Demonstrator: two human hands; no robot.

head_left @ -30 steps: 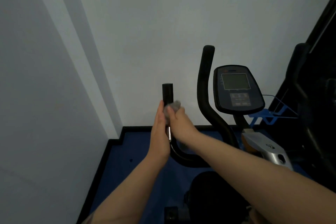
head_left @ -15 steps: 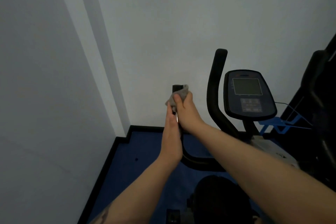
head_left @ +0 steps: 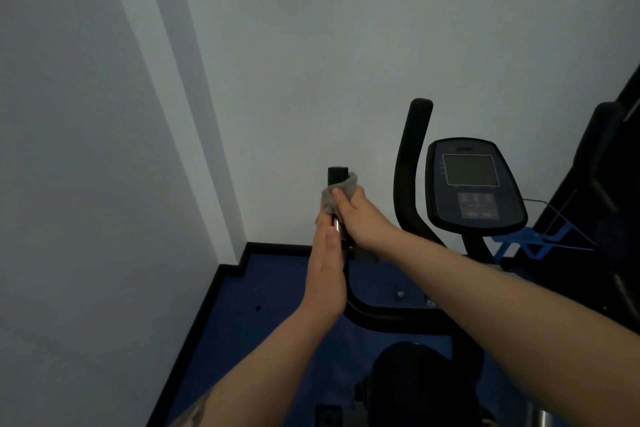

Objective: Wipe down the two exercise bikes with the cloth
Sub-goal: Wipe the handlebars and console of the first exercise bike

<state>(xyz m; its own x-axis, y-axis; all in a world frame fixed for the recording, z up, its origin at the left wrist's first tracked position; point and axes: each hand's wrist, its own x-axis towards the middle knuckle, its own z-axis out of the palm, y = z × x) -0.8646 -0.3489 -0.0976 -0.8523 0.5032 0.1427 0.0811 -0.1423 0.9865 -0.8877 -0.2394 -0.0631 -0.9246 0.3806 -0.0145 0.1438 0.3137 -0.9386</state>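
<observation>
My right hand holds the gray cloth — fingers curled round it, thumb on top. The cloth is bunched up & wrapped on the left handlebar of the exercise bike, just under the bar's black top end. A bit of cloth hangs down on the left side.

My left hand is lower on the same bar. Its fingers are straight & flat, side by side, pressed on the bar's left side, holding nothing. Fingertips touch the hanging bit of cloth. A shiny metal part of the bar shows between my 2 hands.

The right handlebar stands tall, well apart from my hands. Next to it is the bike's screen, dark, w/ buttons under it. The black seat is low, near me.

Floor is blue w/ a black edge. White wall behind. Far right — another dark machine, can't tell what kind, & a blue rack by it.
</observation>
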